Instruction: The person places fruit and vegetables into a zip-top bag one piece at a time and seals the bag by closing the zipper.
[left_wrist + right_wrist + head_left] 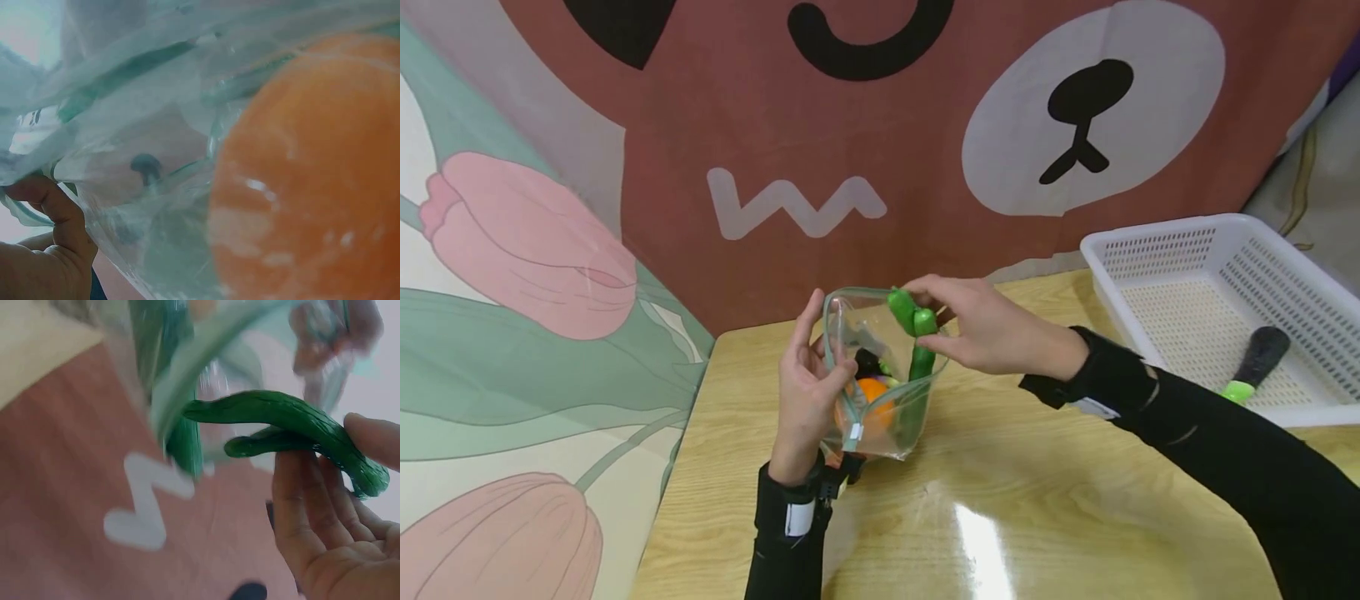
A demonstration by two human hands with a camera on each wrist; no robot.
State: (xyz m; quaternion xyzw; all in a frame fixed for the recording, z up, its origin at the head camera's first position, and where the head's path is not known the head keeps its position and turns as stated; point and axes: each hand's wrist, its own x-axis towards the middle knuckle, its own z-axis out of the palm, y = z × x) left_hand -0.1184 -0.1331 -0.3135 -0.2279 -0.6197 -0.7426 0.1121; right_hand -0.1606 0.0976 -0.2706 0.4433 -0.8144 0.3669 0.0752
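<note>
My left hand (808,383) grips the left rim of a clear zip bag (868,437) with green edging, its mouth spread apart. In the bag lie an orange (874,390), a dark item (867,362) and a long green vegetable (921,363) that leans toward the opening. Over the right side of the mouth, my right hand (981,325) pinches a pair of curved, glossy green chili peppers (294,419) between thumb and fingers. The left wrist view has the orange (312,175) close up through the plastic, with left-hand fingers (59,215) at the bag's edge.
A white perforated basket (1172,292) stands at the right of the wooden table (1015,467), holding a toy eggplant (1262,354) with a bright green end. Behind the table hangs a printed bear cloth (850,125); a flower-patterned cloth (535,242) covers the left side.
</note>
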